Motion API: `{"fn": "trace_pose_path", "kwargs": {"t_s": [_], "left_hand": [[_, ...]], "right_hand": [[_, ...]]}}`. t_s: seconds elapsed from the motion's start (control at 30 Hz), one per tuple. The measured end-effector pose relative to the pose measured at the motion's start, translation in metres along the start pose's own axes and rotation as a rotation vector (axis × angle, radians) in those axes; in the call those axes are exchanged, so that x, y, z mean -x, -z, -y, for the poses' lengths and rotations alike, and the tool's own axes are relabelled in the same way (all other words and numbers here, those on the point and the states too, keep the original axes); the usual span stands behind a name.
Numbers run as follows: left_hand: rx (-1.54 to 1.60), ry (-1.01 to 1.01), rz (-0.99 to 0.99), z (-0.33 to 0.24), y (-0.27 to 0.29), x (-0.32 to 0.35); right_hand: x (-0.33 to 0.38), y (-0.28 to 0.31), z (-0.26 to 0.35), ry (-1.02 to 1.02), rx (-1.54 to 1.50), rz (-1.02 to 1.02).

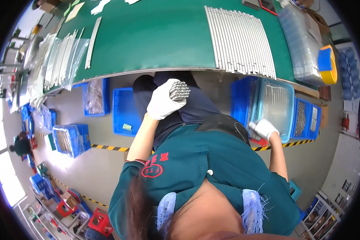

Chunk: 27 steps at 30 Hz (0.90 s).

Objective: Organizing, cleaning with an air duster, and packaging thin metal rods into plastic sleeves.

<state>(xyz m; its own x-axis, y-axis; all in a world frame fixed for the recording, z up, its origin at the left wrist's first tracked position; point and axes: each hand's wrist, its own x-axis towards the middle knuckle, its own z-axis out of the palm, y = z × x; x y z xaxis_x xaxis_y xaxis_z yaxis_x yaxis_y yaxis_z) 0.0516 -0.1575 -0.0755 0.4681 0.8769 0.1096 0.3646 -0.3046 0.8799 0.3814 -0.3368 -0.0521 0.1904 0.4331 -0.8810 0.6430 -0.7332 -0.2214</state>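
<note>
Your left hand (163, 105), in a white knit glove, has its fingers curled tight around a bundle of rods (179, 89), thin grey metal pieces whose round ends show as a packed honeycomb at one o'clock from the palm, held over your lap just below the table edge. Your right hand (265, 129), gloved the same, rests at the near rim of a clear tray (275, 105) at three o'clock from your body; I cannot tell whether those fingers are pinching anything or merely touching the plastic. That tray sits in a blue crate (241, 100) and holds more grey rods lying side by side. Up on the green mat (156, 36), at twelve o'clock, a wide row of rods (240, 40) already lies flat and parallel, so I judge a good share laid out, with the handful in your grip and the tray's stock left to go. At ten o'clock, long strips in glossy clear bags (64, 60) lie near the mat's left edge. Stacked clear trays (304, 44) and a yellow tape roll (327, 64) stand at two o'clock.
</note>
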Motion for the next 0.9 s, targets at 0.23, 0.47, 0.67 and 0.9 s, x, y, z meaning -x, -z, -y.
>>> {"fn": "trace_pose_path", "kwargs": {"t_s": [0.23, 0.47, 0.67, 0.9], "left_hand": [[0.52, 0.266, -0.136, -0.021, 0.033, 0.04], [0.298, 0.21, -0.147, -0.002, 0.029, 0.054], [0.249, 0.267, -0.182, 0.006, 0.025, 0.055], [0.173, 0.268, -0.303, 0.007, 0.019, 0.055]], "right_hand": [[0.023, 0.018, 0.167, 0.778, -0.256, 0.116], [-0.006, -0.039, 0.248, 1.141, 0.149, 0.074], [-0.018, -0.048, 0.256, 1.177, 0.08, 0.022], [-0.026, -0.045, 0.259, 1.271, 0.09, 0.04]]}}
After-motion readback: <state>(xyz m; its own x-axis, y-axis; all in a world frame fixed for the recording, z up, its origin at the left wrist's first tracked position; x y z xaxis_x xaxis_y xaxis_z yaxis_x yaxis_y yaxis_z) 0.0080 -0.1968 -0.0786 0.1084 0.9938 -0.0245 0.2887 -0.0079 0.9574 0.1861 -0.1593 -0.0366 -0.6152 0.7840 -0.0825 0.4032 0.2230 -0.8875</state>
